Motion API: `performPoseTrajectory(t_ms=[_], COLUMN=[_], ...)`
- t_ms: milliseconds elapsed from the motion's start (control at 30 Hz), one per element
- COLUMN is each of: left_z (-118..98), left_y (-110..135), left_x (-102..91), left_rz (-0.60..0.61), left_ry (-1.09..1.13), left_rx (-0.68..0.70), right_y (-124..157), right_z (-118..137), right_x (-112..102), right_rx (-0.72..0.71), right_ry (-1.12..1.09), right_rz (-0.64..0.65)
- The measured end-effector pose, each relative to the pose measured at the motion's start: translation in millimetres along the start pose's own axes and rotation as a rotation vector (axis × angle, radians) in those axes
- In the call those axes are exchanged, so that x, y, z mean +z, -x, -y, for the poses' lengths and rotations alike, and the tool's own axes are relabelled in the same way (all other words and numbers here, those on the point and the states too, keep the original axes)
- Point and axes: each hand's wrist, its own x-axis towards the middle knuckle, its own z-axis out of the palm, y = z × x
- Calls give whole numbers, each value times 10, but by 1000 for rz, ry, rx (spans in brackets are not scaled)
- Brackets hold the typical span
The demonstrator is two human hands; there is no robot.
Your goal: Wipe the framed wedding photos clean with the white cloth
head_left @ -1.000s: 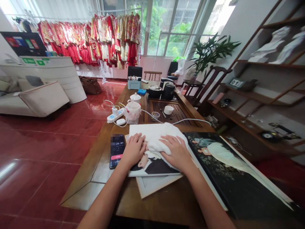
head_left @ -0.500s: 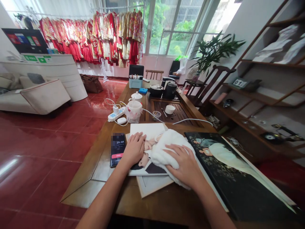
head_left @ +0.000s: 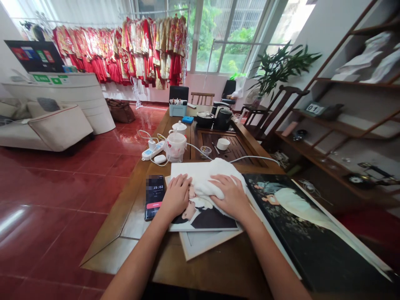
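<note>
My left hand (head_left: 176, 195) lies flat on the left side of a photo panel (head_left: 215, 221), fingers stretched out. The panel shows people in dark and white clothes. My right hand (head_left: 229, 195) presses on a bunched, fluffy white towel (head_left: 223, 171), its fingers curved over the cloth. That towel covers the upper right of the panel. Beneath the panel, a second framed board (head_left: 200, 246) sticks out at an angle. A phone (head_left: 154, 196) with a running timer lies just left of my left hand.
A large dark photo panel (head_left: 300, 221) rests on the table (head_left: 125, 246) at the right. Beyond my hands stand a lidded cup (head_left: 176, 146), a power strip (head_left: 149, 153), a white bowl (head_left: 223, 144) and a black kettle (head_left: 223, 118). A white cable (head_left: 250, 157) crosses the table.
My right hand has slid the towel away from me and slightly left, uncovering more of the panel's lower right. My left hand stays in place.
</note>
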Motion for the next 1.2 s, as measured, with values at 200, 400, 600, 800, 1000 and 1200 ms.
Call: performPoseTrajectory(t_ms=[200, 400, 600, 800, 1000, 1200], left_z=[2, 13, 24, 17, 9, 9], left_y=[-2, -3, -2, 5, -13, -17], left_x=[13, 19, 24, 2, 1, 22], left_rz=[-2, -6, -9, 10, -6, -27], left_ry=[10, 30, 49, 47, 51, 25], left_rx=[-6, -2, -7, 0, -36, -12], right_y=[322, 370, 60, -189, 55, 347], right_z=[181, 224, 190, 123, 264, 437], right_x=[-155, -229, -112, -14, -116, -228], right_rx=[-121, -210, -213, -211, -255, -280], right_ry=[-76, -129, -78, -58, -110, -192], right_rz=[102, 158, 124, 99, 148, 223])
